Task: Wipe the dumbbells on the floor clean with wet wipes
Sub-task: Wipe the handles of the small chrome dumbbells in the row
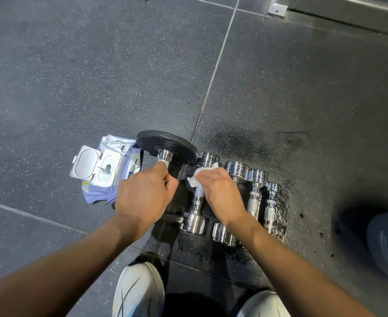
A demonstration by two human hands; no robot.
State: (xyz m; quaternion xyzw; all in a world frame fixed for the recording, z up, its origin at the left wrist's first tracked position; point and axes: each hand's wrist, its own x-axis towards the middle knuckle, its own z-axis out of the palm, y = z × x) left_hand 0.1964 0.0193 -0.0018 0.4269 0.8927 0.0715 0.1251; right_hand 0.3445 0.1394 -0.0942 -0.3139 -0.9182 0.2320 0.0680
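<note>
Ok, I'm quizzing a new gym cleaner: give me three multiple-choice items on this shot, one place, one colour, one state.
1. The wipes pack lies: A right of the chrome dumbbells, B left of them, C on top of them.
2. The big dumbbell has a head that is: A red, B yellow, C black.
3. The pack's lid is: A open, B shut, C missing.

B, the pack lies farthest left; C, a black disc shows above the left hand; A, the lid is flipped back.
</note>
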